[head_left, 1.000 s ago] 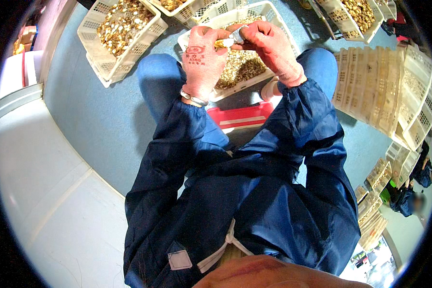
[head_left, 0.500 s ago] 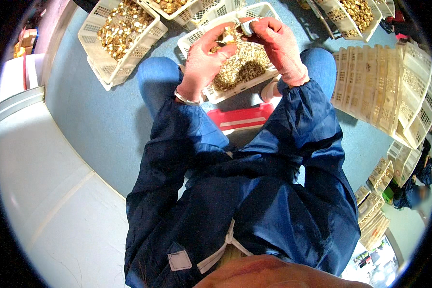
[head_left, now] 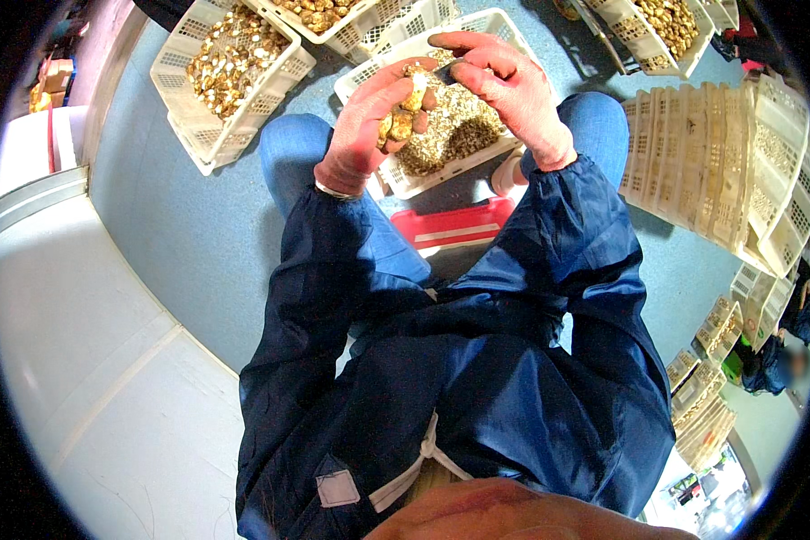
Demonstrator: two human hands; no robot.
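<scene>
My left hand (head_left: 362, 135) is raised over a white slatted crate (head_left: 423, 186) and grips a few yellow-brown knobbly pieces (head_left: 403, 112) between thumb and fingers. My right hand (head_left: 508, 90) hovers just right of it, fingers pinched on a small dark tool (head_left: 446, 70) whose tip points at the pieces. The crate beneath both hands is heaped with small brownish bits. Both forearms are in dark blue sleeves.
A second crate of yellow-brown pieces (head_left: 234, 63) stands at the upper left, and more filled crates (head_left: 657, 22) along the top. Empty white crates (head_left: 711, 162) lie stacked on their sides at the right. A red stool (head_left: 450, 225) is under me on the blue floor (head_left: 180, 234).
My left hand has turned from back-up to showing the pieces in its fingers. My right hand stays close by, its fingertips shifted slightly to the left.
</scene>
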